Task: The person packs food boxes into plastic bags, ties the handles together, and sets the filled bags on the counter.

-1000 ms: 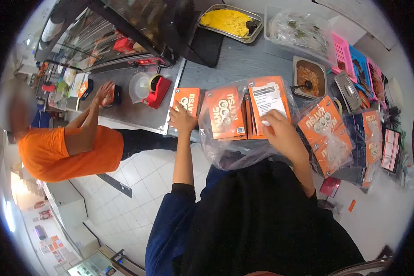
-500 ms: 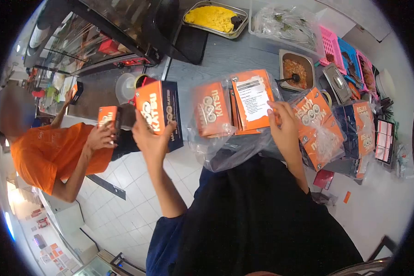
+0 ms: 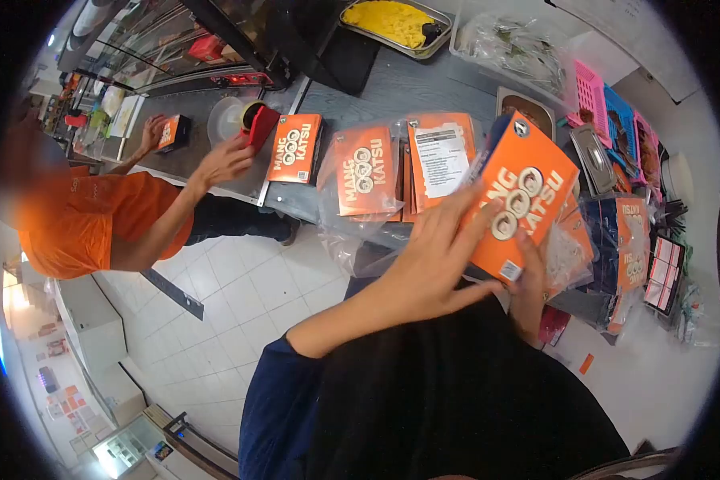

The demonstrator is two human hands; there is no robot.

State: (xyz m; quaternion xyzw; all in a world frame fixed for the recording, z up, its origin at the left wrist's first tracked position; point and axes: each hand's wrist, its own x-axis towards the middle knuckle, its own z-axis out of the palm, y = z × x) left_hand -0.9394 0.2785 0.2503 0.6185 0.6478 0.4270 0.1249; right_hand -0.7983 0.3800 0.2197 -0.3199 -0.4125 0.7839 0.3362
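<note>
An orange and black food box (image 3: 526,190), printed "MANG KATSU", is tilted in front of me between both hands. My left hand (image 3: 440,244) has its fingers over the box's left edge. At the lower right edge my right hand (image 3: 530,276) grips the same box, partly hidden behind it. Just to the left, a clear plastic bag (image 3: 340,240) lies around more orange boxes (image 3: 366,176). A printed receipt (image 3: 440,160) lies on one of these. Farther left, another "MANG KATSU" box (image 3: 295,148) is on the counter.
A co-worker in an orange shirt (image 3: 132,216) stands at left, one hand at a red tape dispenser (image 3: 262,126). Bagged boxes (image 3: 620,240) stand at right beside a tablet (image 3: 664,274). Trays of yellow food (image 3: 388,24) and a clear bin (image 3: 508,52) line the back.
My left hand has carried a box from the left across to the right, where both hands hold it. The co-worker's box is out of their hand, which now reaches the tape dispenser.
</note>
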